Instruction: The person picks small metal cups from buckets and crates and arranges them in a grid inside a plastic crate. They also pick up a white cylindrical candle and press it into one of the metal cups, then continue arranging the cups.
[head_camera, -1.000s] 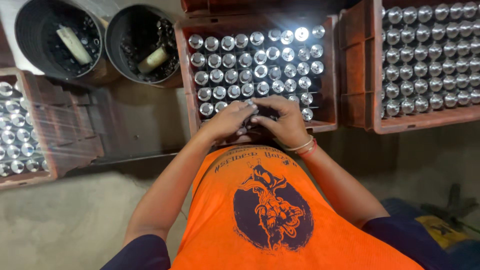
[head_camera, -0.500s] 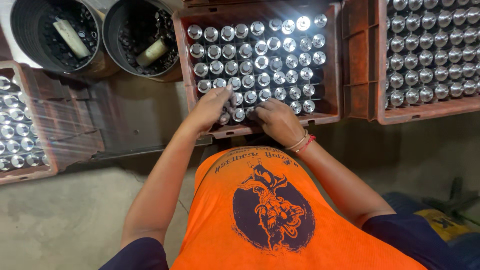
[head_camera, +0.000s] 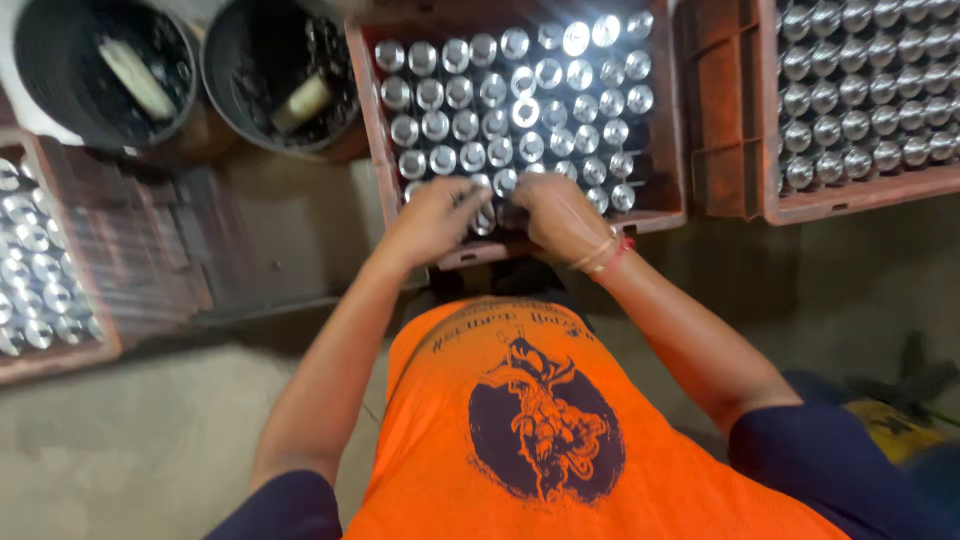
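Crate (head_camera: 672, 120) looks nearly full of shiny cans (head_camera: 500, 95), left hand (head_camera: 435, 215) and right hand (head_camera: 560, 210) both pinching cans in the near row.

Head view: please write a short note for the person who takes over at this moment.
Left hand and right hand are both at the near rows of the middle crate, fingers on the shiny metal cylinders; motion blur hides the exact grip. That crate looks nearly full, with dark gaps on the right side. More filled crates stand at left and right. Two dark buckets behind hold pale sticks.
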